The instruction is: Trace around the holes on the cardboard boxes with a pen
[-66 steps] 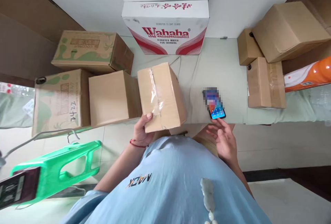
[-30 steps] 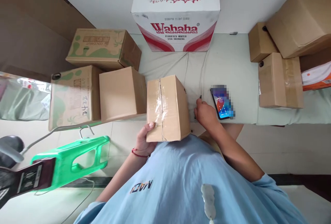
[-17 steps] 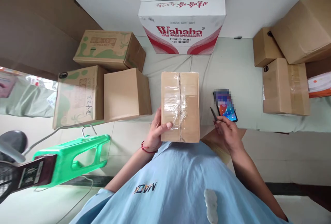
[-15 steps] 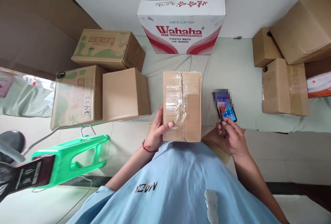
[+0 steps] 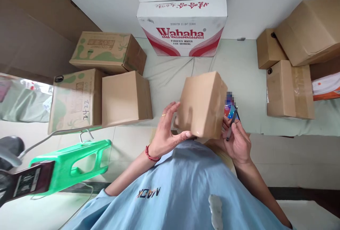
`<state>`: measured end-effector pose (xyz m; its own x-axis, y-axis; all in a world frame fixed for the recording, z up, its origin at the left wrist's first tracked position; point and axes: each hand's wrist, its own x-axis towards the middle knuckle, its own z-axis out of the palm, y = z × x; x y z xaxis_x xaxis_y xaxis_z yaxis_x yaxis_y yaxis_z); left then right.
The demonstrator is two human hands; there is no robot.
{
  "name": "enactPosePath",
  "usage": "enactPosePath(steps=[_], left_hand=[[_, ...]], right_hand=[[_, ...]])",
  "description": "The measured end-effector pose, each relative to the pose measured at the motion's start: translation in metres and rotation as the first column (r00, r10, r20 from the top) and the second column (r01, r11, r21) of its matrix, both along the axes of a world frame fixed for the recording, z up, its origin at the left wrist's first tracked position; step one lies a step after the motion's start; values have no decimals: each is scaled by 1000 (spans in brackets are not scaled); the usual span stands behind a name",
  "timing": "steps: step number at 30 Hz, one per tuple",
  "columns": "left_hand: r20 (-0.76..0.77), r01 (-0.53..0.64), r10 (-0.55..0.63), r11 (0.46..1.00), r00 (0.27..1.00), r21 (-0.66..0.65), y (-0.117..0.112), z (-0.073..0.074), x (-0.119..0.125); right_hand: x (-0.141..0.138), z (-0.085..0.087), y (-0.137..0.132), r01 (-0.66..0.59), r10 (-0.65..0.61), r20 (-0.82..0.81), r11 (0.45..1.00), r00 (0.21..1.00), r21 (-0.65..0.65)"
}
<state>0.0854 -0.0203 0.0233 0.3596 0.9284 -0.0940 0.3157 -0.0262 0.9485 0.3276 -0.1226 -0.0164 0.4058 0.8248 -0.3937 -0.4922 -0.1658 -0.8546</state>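
A small cardboard box (image 5: 198, 102) stands tilted in front of my shirt, a plain face and its right side showing. My left hand (image 5: 168, 130) is at its left edge, fingers curved along the side and thumb by the bottom edge, steadying it. A slim dark pen-like object (image 5: 232, 123) is gripped in my right hand (image 5: 237, 139), close to the box's lower right corner. Whether it is a pen or a cutter I cannot tell. Behind that hand lies a phone (image 5: 230, 111) with a lit screen, partly covered by the box and fingers.
A white Wahaha water carton (image 5: 183, 35) stands at the back. Cardboard boxes are grouped at left (image 5: 119, 97) and right (image 5: 288, 90) on the green cloth (image 5: 164, 70). A green stool (image 5: 71, 162) is on the floor at left.
The box has been turned from its taped face to a plain one and tilted, shifting slightly right. My left fingers have spread; my right hand has come nearer the box, still holding the dark object.
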Motion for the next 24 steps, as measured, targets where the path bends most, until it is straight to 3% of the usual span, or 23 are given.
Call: enactPosePath(steps=[3, 6, 9, 12, 14, 16, 20, 24], left_hand=[[45, 13, -10, 997, 999, -78, 1, -1, 1], [134, -152, 172, 977, 976, -149, 5, -13, 5], [164, -291, 359, 896, 919, -335, 14, -30, 4], [181, -215, 384, 782, 906, -585, 22, -43, -2], [215, -142, 345, 765, 914, -628, 23, -49, -6], [258, -106, 289, 829, 922, -549, 19, -52, -8], [292, -33, 105, 970, 951, -240, 3, -61, -5], [237, -19, 0, 997, 971, 80, -6, -71, -5]], right_hand=[[0, 0, 3, -57, 56, -16, 998, 998, -11], [-1, 4, 4, -84, 84, -49, 996, 995, 2], [-4, 7, 4, -90, 94, -71, 994, 993, 62], [-6, 9, 4, -114, 119, -53, 990, 992, 78], [-7, 10, 4, -139, 141, -32, 989, 990, 57], [-6, 11, 5, -136, 136, -16, 990, 991, 32], [2, 10, 7, -7, 7, 2, 999, 1000, 48], [12, 3, 2, 105, -96, -71, 985, 993, 134]])
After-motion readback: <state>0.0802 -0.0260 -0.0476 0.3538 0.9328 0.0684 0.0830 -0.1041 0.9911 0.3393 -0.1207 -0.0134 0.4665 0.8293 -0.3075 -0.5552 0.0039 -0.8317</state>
